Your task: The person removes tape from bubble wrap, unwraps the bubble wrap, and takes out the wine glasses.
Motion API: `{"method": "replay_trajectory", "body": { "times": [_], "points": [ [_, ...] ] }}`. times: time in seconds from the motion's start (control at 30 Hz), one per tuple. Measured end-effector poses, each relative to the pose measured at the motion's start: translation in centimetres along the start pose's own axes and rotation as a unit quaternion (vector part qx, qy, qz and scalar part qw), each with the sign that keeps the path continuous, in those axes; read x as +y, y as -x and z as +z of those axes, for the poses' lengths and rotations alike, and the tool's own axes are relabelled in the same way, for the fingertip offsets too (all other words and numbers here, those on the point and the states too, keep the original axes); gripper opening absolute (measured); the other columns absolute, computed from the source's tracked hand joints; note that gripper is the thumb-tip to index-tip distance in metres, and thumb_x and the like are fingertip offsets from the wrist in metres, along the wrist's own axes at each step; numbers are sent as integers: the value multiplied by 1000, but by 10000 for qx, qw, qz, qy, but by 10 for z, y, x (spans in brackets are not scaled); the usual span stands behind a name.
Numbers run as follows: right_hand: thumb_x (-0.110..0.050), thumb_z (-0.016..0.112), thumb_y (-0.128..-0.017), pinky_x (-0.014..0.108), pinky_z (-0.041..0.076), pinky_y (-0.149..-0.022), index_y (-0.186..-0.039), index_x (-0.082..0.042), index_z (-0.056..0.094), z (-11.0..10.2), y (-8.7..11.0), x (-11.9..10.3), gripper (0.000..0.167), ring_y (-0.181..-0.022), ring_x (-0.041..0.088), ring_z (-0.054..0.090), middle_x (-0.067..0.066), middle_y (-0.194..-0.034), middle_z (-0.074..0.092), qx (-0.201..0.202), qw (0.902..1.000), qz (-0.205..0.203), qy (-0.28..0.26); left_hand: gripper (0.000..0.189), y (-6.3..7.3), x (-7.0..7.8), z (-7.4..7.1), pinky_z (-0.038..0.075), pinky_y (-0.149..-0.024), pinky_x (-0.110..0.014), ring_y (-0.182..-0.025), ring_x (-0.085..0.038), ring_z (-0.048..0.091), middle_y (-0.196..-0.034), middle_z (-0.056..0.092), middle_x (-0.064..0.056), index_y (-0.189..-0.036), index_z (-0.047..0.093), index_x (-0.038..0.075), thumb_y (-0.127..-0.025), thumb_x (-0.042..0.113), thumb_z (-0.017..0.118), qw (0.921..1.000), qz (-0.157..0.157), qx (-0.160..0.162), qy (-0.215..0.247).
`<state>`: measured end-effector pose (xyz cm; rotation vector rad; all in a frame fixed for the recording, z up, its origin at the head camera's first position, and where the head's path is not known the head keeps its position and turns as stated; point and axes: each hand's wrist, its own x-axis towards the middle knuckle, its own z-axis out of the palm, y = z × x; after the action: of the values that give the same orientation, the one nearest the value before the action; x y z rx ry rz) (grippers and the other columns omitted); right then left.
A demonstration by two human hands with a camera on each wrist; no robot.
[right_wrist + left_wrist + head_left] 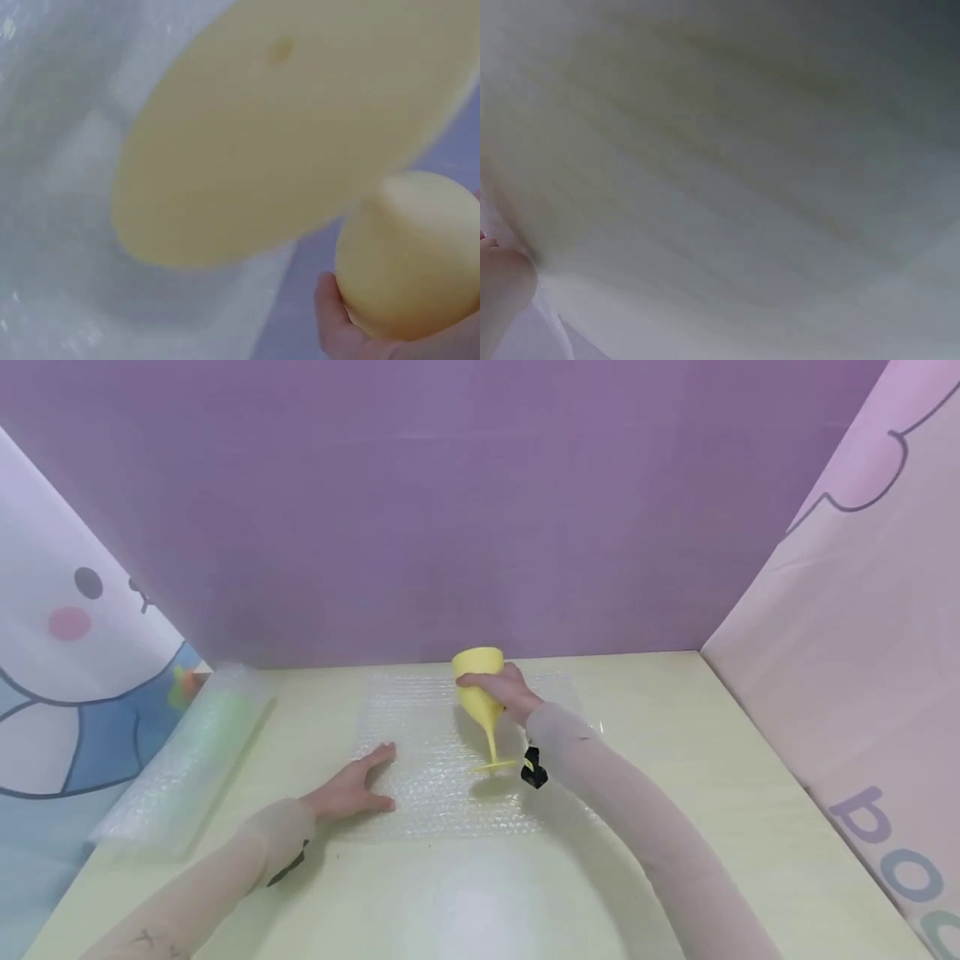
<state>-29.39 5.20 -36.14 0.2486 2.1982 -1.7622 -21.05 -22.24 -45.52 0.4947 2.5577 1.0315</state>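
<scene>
A yellow plastic goblet [480, 697] is held in my right hand [513, 689], gripped round its bowl. It leans slightly, with its foot above a flat sheet of bubble wrap [420, 810]. In the right wrist view the underside of the goblet's round foot [247, 142] fills much of the picture, and the fingers [334, 319] curl against the bowl. My left hand [351, 789] lies at the left edge of the sheet, thumb and fingers spread, holding nothing. Only a small part of that hand [506, 292] shows in the left wrist view.
A roll of bubble wrap [195, 760] with a greenish tint lies along the left side of the pale table [675, 752]. Behind the table stands a purple backdrop [480, 510]. Printed cloth panels [870, 660] flank it on both sides.
</scene>
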Motion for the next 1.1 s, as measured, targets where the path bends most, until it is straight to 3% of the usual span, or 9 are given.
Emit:
{"method": "replay_trajectory", "body": {
  "times": [0.1, 0.2, 0.43, 0.6, 0.77, 1.1],
  "points": [
    [-27, 77, -67, 29, 53, -73, -119, -9, 44, -4, 6, -9, 64, -84, 21, 60, 9, -104, 58, 130, 9980, -609, 115, 94, 0, 0, -1, 6, -113, -53, -140, -35, 7, -154, 10, -13, -146, 19, 6, -73, 28, 74, 10000, -58, 36, 45],
    [-24, 77, -68, 28, 53, -75, -121, -9, 42, -9, 8, -17, 66, -86, 20, 59, 9, -106, 56, 194, 9958, -892, 78, 94, -1, -2, -2, 6, -113, -55, -140, -36, 8, -153, 11, -14, -146, 19, 5, -73, 28, 74, 9999, -57, 90, -5],
    [-22, 77, -67, 29, 51, -79, -125, -9, 37, -31, 11, -26, 72, -91, 21, 57, 9, -110, 51, 426, 9939, -1009, 105, 93, 0, -2, -5, 5, -112, -55, -140, -37, 6, -153, 10, -15, -146, 18, 5, -74, 28, 73, 10000, -52, 35, 75],
    [-18, 79, -65, 31, 51, -80, -124, -12, 40, -46, 13, -24, 71, -93, 22, 55, 8, -109, 52, 688, 9868, -1467, 57, 93, 0, -3, -5, 5, -112, -55, -140, -37, 6, -154, 9, -15, -146, 18, 5, -75, 28, 73, 10000, -92, 24, 21],
    [-17, 80, -64, 33, 49, -85, -131, -14, 34, -64, 13, -19, 82, -97, 22, 52, 7, -111, 50, 1048, 9785, -1772, -89, 91, -1, -3, -5, 5, -113, -55, -140, -36, 6, -154, 9, -14, -146, 18, 6, -75, 27, 72, 10000, -56, 44, 32],
    [-20, 81, -63, 34, 46, -90, -138, -14, 22, -93, 9, -6, 95, -102, 22, 48, 7, -120, 45, 1639, 9684, -1874, 149, 91, 2, -2, -5, 5, -112, -55, -140, -36, 6, -154, 10, -13, -146, 19, 6, -75, 28, 72, 9999, -114, 48, 16]
  ]
}}
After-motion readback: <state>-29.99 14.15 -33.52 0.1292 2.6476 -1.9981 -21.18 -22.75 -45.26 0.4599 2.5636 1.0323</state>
